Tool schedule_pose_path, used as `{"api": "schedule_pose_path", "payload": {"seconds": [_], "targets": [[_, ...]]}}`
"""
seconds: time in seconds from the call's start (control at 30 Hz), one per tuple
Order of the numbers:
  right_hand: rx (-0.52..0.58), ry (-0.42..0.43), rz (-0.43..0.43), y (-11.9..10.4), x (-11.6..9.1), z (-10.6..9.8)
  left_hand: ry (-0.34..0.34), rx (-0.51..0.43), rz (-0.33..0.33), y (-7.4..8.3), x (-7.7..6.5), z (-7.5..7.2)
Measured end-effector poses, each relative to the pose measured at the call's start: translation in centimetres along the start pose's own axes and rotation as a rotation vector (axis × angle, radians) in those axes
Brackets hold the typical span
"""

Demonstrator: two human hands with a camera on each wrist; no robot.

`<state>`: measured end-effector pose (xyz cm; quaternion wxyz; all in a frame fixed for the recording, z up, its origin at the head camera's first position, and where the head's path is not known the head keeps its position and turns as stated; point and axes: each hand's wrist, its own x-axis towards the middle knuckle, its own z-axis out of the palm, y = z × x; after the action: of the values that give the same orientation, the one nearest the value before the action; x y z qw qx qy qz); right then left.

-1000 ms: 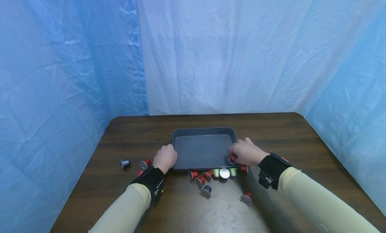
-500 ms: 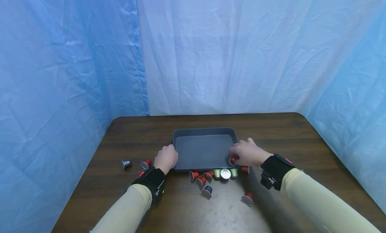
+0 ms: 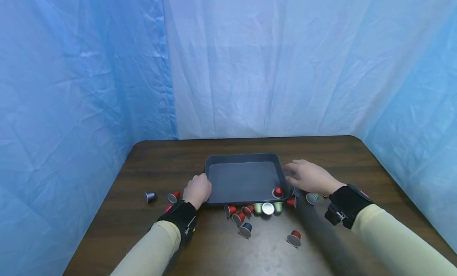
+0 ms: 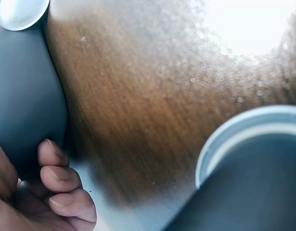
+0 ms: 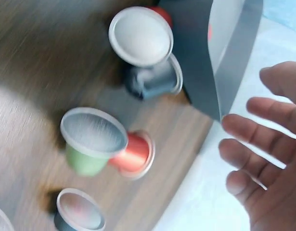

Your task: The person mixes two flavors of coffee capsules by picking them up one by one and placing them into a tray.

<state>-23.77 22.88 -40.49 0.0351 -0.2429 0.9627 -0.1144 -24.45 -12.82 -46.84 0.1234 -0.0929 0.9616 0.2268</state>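
Nearest me on the brown desk: one stray red capsule, on its side; farther left, one dark capsule. Next, by the near wall of the grey tray — three grouped red capsules, two green capsules, one white-lidded capsule between the greens. Left hand: I see its fingers curled on the tray's left edge, holding it. Right hand: fingers spread, holding nothing, beside the tray's right edge; contact, I cannot tell. Inside the tray, near right corner: one boxed-in red capsule. Farthest: blue curtain.
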Motion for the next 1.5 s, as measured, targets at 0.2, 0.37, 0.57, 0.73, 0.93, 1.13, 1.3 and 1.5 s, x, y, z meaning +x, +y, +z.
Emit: {"api": "schedule_pose_path", "payload": {"seconds": [0.2, 0.37, 0.57, 0.73, 0.93, 1.13, 1.3, 1.5], "targets": [[-0.029, -0.007, 0.053, 1.4, -1.3, -0.7, 0.007, -0.003, -0.005, 0.4, -0.2, -0.1], [-0.036, -0.035, 0.074, 2.3, -2.4, -1.5, 0.011, 0.006, -0.001, 0.7, -0.4, 0.0], [-0.036, -0.077, 0.093, 3.9, -4.2, -2.6, 0.014, 0.016, 0.003, 0.7, -0.6, -0.1], [-0.040, -0.102, 0.096, 5.1, -5.0, -3.1, 0.019, 0.012, 0.012, 0.6, -0.6, -0.1], [-0.037, -0.142, 0.119, 5.8, -5.6, -3.1, 0.011, 0.004, 0.005, 0.5, -0.5, -0.1], [-0.034, -0.199, 0.186, 6.2, -5.8, -3.3, 0.020, 0.000, -0.001, 0.4, -0.4, -0.1], [-0.051, -0.246, 0.209, 6.9, -6.3, -3.5, 0.030, 0.005, -0.004, 0.4, -0.4, 0.0], [-0.046, -0.323, 0.255, 8.1, -7.2, -3.7, 0.060, 0.012, 0.028, 0.1, -0.3, 0.2]]}}
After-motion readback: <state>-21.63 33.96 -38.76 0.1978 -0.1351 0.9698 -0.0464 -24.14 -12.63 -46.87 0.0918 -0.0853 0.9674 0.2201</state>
